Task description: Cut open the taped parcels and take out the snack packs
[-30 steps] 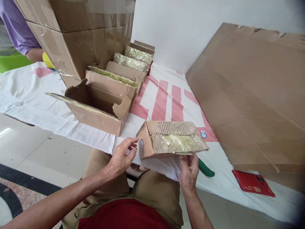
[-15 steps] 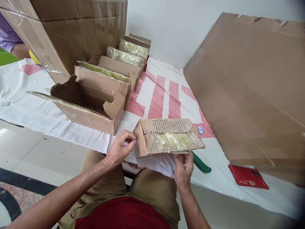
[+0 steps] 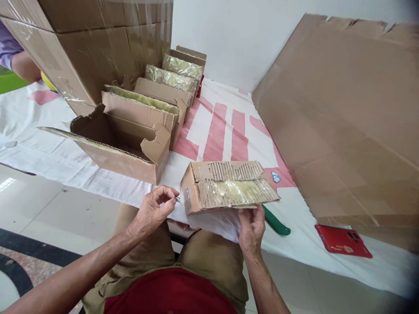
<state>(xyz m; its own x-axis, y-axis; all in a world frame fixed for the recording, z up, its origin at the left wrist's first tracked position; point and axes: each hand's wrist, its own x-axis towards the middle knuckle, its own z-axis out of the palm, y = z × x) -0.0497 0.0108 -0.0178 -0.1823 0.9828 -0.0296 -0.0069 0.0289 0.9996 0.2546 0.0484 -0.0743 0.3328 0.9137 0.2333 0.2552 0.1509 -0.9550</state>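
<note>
A small cardboard box point(image 3: 225, 192) sits at the table's front edge, with torn, ridged flaps and shiny clear tape over its top. A small bluish sticker point(image 3: 187, 194) shows on its left end. Just left of that end, apart from the box, my left hand point(image 3: 153, 211) pinches a tiny pale scrap between thumb and forefinger; its kind is too small to tell. My right hand point(image 3: 252, 229) grips the box's near edge at the right, its fingertips partly hidden under the flap. Close by my right hand lies a green handle point(image 3: 276, 222), partly hidden by the box.
Several opened cardboard boxes point(image 3: 131, 148) stand in a row at the left, beside a tall carton point(image 3: 101, 56). A large cardboard sheet point(image 3: 347, 122) leans at the right, with a red phone point(image 3: 343, 241) before it. Another person's arm point(image 3: 24, 65) shows far left.
My left hand has drawn away from the box's left end, down and left, with the scrap pinched in it. The sticker there is now uncovered. My right hand stays on the box.
</note>
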